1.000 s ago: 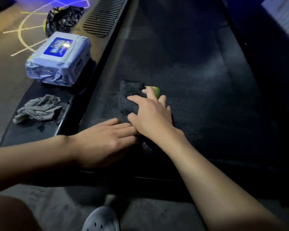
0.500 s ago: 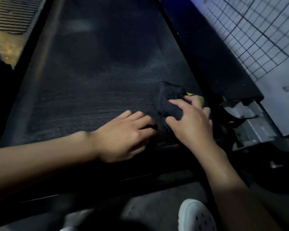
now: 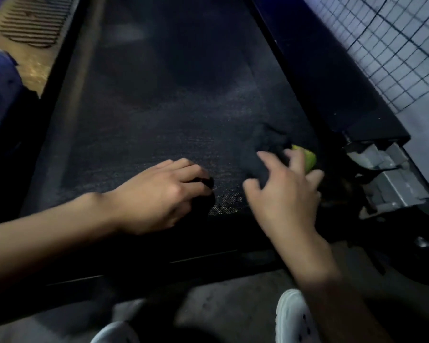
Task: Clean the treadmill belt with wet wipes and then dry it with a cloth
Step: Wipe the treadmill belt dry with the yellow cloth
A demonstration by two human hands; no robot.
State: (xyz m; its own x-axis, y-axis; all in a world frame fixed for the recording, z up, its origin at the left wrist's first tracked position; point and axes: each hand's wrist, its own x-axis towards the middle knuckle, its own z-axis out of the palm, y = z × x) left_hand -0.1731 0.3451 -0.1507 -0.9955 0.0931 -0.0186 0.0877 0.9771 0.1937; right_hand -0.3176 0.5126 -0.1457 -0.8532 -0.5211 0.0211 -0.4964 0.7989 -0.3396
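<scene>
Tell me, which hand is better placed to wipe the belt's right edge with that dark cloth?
The right hand, probably. Its spread fingers lie on the dark cloth, which sits by the treadmill belt's right edge. The left hand rests nearer the belt's middle, beside the cloth.

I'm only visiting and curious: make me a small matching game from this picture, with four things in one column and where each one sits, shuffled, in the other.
Things:
1. cloth
2. left hand
3. white shoe
4. wire grid

Places:
A. upper right corner
B. under the right hand
C. on the floor, at the bottom edge
D. resting on the treadmill belt, left of the cloth

Pairs: 1-B, 2-D, 3-C, 4-A
</scene>
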